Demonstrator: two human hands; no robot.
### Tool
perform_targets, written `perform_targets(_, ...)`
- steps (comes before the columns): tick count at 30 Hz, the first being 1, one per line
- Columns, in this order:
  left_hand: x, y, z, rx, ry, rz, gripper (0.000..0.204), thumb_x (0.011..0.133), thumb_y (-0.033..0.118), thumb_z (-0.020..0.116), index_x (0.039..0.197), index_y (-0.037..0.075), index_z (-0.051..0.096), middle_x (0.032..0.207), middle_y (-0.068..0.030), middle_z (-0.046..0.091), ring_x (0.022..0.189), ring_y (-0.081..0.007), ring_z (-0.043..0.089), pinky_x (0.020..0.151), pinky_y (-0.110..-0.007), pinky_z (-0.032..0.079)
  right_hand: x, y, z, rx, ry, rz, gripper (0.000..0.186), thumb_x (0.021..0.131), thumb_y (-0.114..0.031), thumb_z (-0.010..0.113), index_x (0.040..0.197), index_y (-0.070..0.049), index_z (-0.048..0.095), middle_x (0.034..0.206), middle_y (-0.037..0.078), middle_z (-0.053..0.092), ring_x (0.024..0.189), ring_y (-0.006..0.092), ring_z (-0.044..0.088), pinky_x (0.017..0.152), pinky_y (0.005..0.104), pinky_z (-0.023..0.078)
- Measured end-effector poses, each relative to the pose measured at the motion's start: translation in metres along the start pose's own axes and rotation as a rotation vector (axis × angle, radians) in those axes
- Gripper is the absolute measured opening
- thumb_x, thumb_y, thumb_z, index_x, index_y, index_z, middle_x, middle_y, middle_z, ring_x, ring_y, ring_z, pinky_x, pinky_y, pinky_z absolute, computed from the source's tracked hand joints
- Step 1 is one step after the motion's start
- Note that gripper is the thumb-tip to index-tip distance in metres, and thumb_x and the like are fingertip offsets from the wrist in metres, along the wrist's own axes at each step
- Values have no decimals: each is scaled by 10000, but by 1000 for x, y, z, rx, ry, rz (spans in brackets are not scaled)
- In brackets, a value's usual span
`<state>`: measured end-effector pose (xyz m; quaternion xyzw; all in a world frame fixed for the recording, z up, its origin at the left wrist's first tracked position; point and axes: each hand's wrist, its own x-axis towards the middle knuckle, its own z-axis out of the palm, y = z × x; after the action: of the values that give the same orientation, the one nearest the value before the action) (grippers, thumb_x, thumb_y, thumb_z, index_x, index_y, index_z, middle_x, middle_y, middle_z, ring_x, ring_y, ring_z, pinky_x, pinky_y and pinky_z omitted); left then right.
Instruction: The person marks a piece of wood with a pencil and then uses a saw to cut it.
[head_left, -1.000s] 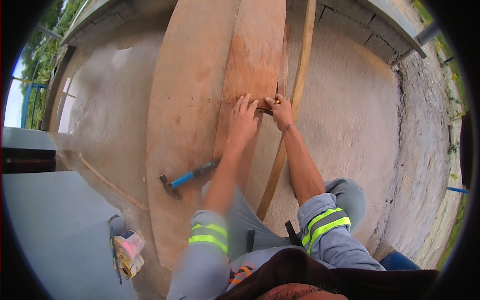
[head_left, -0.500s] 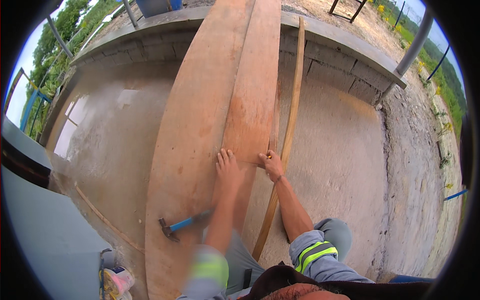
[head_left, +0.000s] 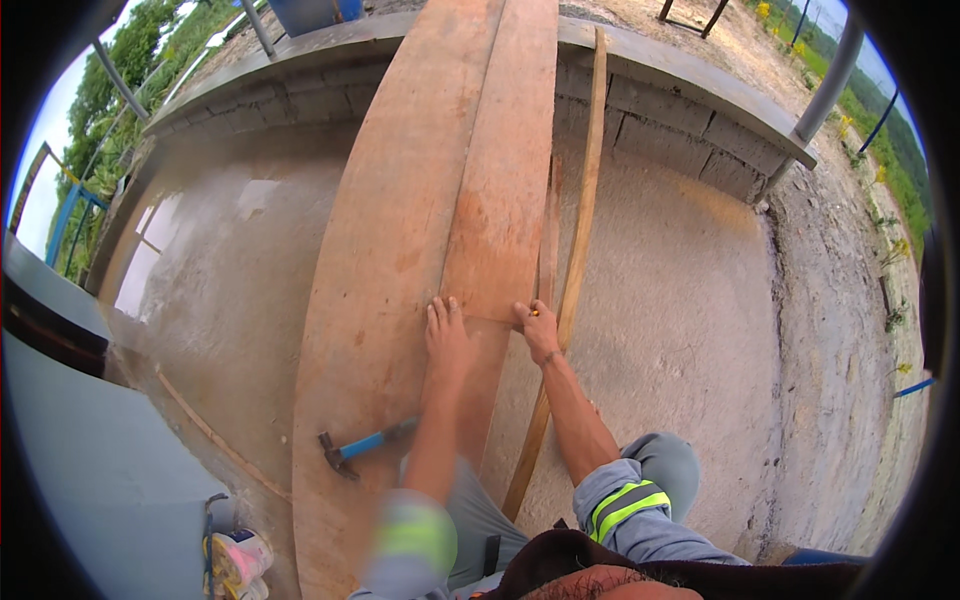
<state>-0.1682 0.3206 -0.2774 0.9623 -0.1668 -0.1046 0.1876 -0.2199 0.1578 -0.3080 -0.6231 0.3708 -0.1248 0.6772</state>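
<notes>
My left hand (head_left: 446,332) lies with its fingers stretched out along the seam between a wide plywood sheet (head_left: 345,270) and a narrower plywood strip (head_left: 500,220) on top of it. At the strip's right edge, my right hand (head_left: 538,330) is closed on a short yellow pencil (head_left: 534,313), only a bit of which shows. Its fingertips touch the strip beside a thin line across the wood. A claw hammer (head_left: 362,446) with a blue handle rests on the wide sheet, left of my left forearm, which hides the handle's end.
A long wooden batten (head_left: 582,240) leans from the low block wall (head_left: 670,130) down past my right forearm. Wet concrete floor (head_left: 230,260) lies to the left. A light blue-grey panel (head_left: 100,450) and a pink and white bag (head_left: 238,560) are at lower left.
Both hands keep nearly the same places on the plywood. The view has shifted slightly.
</notes>
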Motion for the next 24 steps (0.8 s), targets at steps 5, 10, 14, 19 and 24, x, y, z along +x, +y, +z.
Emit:
perform_targets(5,-3,-4,6,-5,130,78,742,907,285,660,1502,0,321,1579,-257,223,1453,-395,249,1152,-493,288,-7,-9,1,-164,48,-201,230,938,-223,648,907,-12,562,766,-14,475,713,97,427,611,289,394)
perform_targets(10,-1,-16,-16,-803,346,133,466,985,291,557,1312,-41,538,1170,-183,632,1088,-274,603,955,-366,468,-59,-95,-21,-72,131,-554,248,949,-247,598,962,0,579,788,3,491,744,105,437,656,293,399)
perform_targets(14,-7,25,-30,-821,114,271,460,1025,321,491,1311,-37,537,1048,-129,666,1024,-211,617,919,-315,476,-113,-208,-101,-171,241,-698,264,972,-255,560,1014,3,597,810,14,503,763,112,450,687,290,411)
perform_targets(19,37,122,-47,-1486,-221,411,615,1040,473,421,1432,-2,401,1196,-160,611,1078,-251,615,934,-368,500,-235,-287,-189,-600,431,-998,251,985,-240,544,1038,-3,608,853,45,566,805,123,501,769,278,420)
perform_targets(24,51,215,-71,-2046,-587,48,771,1007,562,419,1544,72,160,1325,-211,530,1112,-320,603,902,-409,562,-350,-282,-310,-722,657,-1061,398,995,-347,504,1042,35,601,998,125,602,1055,225,562,986,398,401)
